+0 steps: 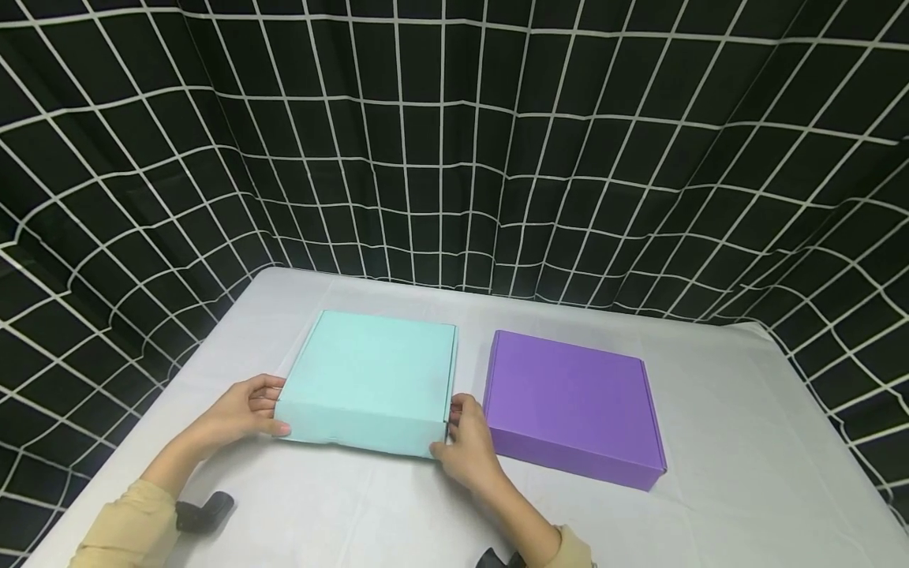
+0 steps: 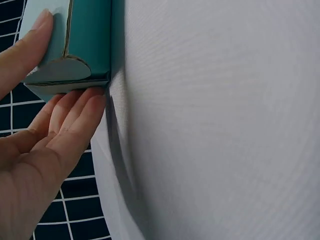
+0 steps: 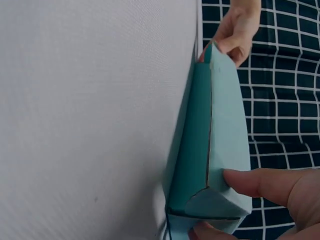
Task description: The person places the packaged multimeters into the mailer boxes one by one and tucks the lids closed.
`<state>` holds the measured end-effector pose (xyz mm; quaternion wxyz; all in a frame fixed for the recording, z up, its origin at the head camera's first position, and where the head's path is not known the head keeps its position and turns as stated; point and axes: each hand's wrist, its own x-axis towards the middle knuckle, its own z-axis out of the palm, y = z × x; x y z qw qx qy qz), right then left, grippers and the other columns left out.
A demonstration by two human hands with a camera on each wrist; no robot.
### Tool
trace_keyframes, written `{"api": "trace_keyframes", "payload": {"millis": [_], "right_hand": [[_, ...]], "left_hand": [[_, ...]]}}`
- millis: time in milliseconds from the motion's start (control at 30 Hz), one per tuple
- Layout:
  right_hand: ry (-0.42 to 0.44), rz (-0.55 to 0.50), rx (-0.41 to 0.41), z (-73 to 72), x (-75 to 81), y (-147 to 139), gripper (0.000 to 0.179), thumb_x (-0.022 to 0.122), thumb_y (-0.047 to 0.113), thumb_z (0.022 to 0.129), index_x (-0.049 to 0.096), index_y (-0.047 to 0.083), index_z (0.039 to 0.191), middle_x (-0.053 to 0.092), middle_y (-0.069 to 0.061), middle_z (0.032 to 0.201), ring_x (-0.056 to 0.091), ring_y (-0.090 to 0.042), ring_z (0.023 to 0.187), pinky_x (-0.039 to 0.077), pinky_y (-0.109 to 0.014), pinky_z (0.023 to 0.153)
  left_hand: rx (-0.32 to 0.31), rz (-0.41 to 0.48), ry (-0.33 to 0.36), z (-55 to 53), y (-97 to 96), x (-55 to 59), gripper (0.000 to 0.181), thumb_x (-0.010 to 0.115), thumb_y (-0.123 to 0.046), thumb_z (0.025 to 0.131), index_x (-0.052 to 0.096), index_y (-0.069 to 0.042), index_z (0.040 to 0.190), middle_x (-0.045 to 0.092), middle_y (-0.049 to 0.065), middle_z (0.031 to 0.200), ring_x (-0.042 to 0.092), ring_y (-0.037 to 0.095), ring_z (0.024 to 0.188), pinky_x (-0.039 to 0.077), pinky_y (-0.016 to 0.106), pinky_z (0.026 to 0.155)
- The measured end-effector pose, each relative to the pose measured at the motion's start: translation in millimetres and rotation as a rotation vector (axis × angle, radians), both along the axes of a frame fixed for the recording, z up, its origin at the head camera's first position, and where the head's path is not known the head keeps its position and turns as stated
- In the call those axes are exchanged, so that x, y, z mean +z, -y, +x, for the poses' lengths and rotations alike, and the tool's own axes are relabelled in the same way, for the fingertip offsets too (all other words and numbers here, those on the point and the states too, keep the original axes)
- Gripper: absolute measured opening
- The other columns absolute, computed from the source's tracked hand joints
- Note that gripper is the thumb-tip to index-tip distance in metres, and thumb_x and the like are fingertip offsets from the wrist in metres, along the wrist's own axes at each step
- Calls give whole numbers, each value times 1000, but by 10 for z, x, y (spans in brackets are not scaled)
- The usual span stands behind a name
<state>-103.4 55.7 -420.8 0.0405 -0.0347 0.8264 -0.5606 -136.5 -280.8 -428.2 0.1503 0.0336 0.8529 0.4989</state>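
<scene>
A mint-green cardboard box [image 1: 369,367] with its lid down lies on the white table, left of the middle. My left hand [image 1: 248,410] holds its front left corner, thumb on the front panel and fingers along the side. At the front right corner, my right hand [image 1: 469,446] grips in the same way. The left wrist view shows the left thumb [image 2: 30,47] on the pale panel and several fingers against the side. In the right wrist view, a darker teal strip [image 3: 195,135] runs below the lighter front flap [image 3: 227,125]. What the box contains is hidden.
A closed purple box [image 1: 575,402] lies just right of my right hand. Black curtains [image 1: 440,142] with a white grid stand behind and beside the white-covered table [image 1: 738,442]. Black straps or mounts [image 1: 206,513] sit near both wrists.
</scene>
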Motion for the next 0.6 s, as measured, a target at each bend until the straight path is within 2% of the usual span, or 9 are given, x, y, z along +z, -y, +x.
{"api": "trace_keyframes", "payload": {"millis": [133,267,600], "right_hand": [[23,4,19,-20,23,-13,62,67,-21,70,38,-17,124,45,-25,117,48,-42,114,44,-49,102],[35,12,23,-30,38,-14,62,67,-22,70,37,-16,123,45,-24,114,52,-45,111,49,-48,97],[-36,85,-6,-50,5,40,61,66,-27,64,39,-15,118,44,-25,111,54,-41,103,53,-45,90]], "left_hand": [[9,20,8,-18,5,-24,76,84,-4,70,39,18,128,64,22,113,64,30,103,56,26,82],[4,35,10,-37,1,-45,73,84,-3,69,41,18,125,65,20,109,65,28,100,56,26,81],[22,13,-3,-85,5,-105,68,85,1,65,44,16,117,66,13,99,66,23,92,57,27,79]]}}
